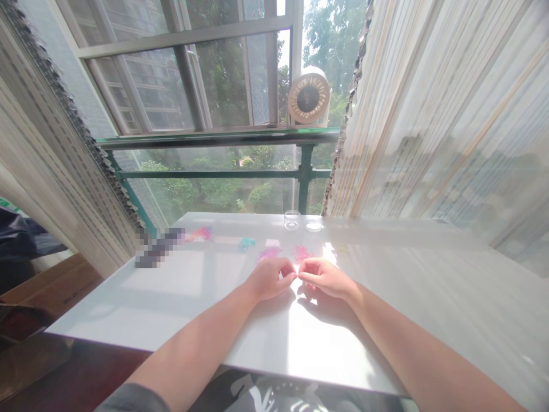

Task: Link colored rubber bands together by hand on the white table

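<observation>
Over the white table my left hand [273, 278] and my right hand [326, 277] meet, fingertips almost touching. Both are closed in a pinch, thumb against forefinger. Whatever they hold between them is too small to make out. Just beyond my left hand lies a loose pile of thin purple strands or loops [270, 253]. A pink pile [302, 252] of the same sort is right behind my right hand. Farther left are a teal pile [246, 244] and a red and orange pile [201, 233].
A clear round container [292, 221] and a clear shallow lid or dish [313, 226] stand at the far edge of the white table [180, 303]. A blurred dark object [160, 249] lies at left. A round fan [309, 98] sits on the window ledge. Curtains [412, 126] hang at both sides.
</observation>
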`<move>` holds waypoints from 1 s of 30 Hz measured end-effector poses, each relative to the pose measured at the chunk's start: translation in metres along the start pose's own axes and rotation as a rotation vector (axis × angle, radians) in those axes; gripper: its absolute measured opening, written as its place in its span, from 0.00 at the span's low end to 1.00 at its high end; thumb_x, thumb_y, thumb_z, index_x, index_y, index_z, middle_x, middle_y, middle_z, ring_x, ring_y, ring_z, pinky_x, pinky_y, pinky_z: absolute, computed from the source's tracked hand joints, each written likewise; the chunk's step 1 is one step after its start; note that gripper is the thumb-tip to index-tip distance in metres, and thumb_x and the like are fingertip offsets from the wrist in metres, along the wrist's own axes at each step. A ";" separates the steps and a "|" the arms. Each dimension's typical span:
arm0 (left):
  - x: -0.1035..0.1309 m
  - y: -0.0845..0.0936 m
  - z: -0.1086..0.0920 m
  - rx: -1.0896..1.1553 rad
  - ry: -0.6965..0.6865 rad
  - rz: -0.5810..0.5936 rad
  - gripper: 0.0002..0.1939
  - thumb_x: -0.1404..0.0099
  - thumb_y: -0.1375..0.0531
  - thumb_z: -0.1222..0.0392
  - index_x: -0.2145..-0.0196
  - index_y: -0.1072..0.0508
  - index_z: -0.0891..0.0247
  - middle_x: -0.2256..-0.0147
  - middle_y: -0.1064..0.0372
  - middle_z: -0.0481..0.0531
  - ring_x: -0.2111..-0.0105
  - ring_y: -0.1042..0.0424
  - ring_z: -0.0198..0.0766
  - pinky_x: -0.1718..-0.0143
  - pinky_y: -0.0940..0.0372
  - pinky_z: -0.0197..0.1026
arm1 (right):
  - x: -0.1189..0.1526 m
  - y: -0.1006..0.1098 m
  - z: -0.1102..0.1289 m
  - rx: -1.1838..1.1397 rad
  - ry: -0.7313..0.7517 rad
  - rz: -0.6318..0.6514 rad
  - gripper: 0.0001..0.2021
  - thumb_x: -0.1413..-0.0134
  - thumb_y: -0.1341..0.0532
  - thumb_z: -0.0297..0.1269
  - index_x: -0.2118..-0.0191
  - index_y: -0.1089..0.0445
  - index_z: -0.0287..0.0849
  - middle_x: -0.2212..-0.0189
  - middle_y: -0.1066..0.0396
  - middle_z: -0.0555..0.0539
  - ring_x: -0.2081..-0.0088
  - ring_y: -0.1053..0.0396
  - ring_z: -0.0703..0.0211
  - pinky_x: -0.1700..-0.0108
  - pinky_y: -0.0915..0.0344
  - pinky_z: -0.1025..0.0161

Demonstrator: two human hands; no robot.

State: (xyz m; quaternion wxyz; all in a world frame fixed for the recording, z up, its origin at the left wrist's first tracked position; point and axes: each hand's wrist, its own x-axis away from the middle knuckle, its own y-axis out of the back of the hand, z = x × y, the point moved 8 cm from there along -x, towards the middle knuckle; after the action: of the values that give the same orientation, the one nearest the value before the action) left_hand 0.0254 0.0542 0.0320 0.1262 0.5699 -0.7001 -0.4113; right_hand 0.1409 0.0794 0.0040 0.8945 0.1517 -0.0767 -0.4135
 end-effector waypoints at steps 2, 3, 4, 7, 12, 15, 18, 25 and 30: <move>0.000 -0.001 0.000 0.003 0.000 0.006 0.06 0.41 0.44 0.60 0.71 0.28 0.61 0.72 0.27 0.46 0.72 0.30 0.33 0.68 0.39 0.36 | 0.000 0.000 0.002 0.033 0.012 -0.001 0.10 0.48 0.40 0.42 0.73 0.32 0.40 0.83 0.37 0.54 0.79 0.37 0.65 0.75 0.40 0.68; 0.000 -0.001 0.000 0.005 -0.001 0.008 0.06 0.41 0.44 0.60 0.71 0.28 0.61 0.72 0.27 0.46 0.72 0.30 0.33 0.67 0.39 0.36 | 0.000 0.000 0.002 0.042 0.013 -0.001 0.10 0.48 0.40 0.42 0.73 0.32 0.40 0.82 0.37 0.54 0.79 0.37 0.66 0.75 0.40 0.68; 0.000 -0.001 0.000 0.007 -0.003 0.009 0.06 0.41 0.44 0.60 0.71 0.28 0.61 0.72 0.27 0.46 0.72 0.30 0.33 0.67 0.39 0.36 | 0.000 0.000 0.002 0.044 0.011 -0.001 0.10 0.48 0.40 0.42 0.73 0.32 0.40 0.82 0.37 0.54 0.78 0.37 0.66 0.75 0.40 0.68; 0.000 -0.001 -0.001 0.011 -0.006 0.010 0.07 0.41 0.44 0.59 0.72 0.27 0.61 0.72 0.27 0.47 0.72 0.30 0.33 0.67 0.39 0.36 | 0.000 0.000 0.002 0.040 0.001 -0.005 0.09 0.49 0.40 0.41 0.73 0.33 0.41 0.82 0.38 0.54 0.79 0.38 0.66 0.75 0.40 0.68; 0.000 -0.002 -0.001 0.019 -0.004 0.027 0.08 0.41 0.44 0.58 0.70 0.27 0.61 0.72 0.26 0.47 0.72 0.30 0.34 0.67 0.38 0.36 | 0.000 0.000 0.000 0.052 0.003 0.000 0.09 0.50 0.40 0.40 0.74 0.35 0.41 0.84 0.38 0.55 0.80 0.39 0.66 0.76 0.42 0.68; 0.000 -0.003 -0.001 0.020 -0.010 0.039 0.08 0.40 0.45 0.59 0.70 0.26 0.61 0.71 0.26 0.47 0.71 0.30 0.33 0.67 0.39 0.36 | 0.000 -0.001 -0.003 0.044 -0.003 0.009 0.09 0.49 0.40 0.40 0.75 0.36 0.42 0.83 0.37 0.55 0.80 0.39 0.66 0.76 0.41 0.68; 0.000 -0.003 -0.001 0.017 -0.014 0.029 0.08 0.40 0.45 0.59 0.70 0.26 0.61 0.71 0.26 0.47 0.71 0.30 0.33 0.67 0.39 0.35 | 0.001 -0.001 -0.004 0.037 -0.002 0.012 0.09 0.48 0.41 0.39 0.74 0.37 0.42 0.82 0.36 0.54 0.79 0.36 0.65 0.76 0.40 0.68; -0.001 -0.004 0.001 0.005 -0.014 0.032 0.08 0.41 0.45 0.59 0.71 0.27 0.62 0.72 0.27 0.47 0.71 0.30 0.33 0.67 0.39 0.36 | -0.001 -0.003 -0.007 0.056 -0.006 0.021 0.08 0.50 0.40 0.39 0.73 0.36 0.41 0.79 0.34 0.53 0.78 0.32 0.64 0.78 0.39 0.69; -0.001 -0.004 0.002 0.025 -0.022 0.019 0.06 0.41 0.45 0.61 0.71 0.27 0.61 0.73 0.28 0.46 0.72 0.31 0.33 0.67 0.39 0.35 | 0.001 -0.005 -0.005 0.005 -0.018 0.041 0.07 0.51 0.39 0.39 0.73 0.36 0.42 0.79 0.30 0.52 0.77 0.29 0.61 0.79 0.37 0.68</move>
State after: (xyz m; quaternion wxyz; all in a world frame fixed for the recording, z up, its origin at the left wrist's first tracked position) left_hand 0.0267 0.0561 0.0283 0.1154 0.5601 -0.7119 -0.4076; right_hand 0.1390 0.0769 -0.0022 0.9017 0.1484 -0.0890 -0.3963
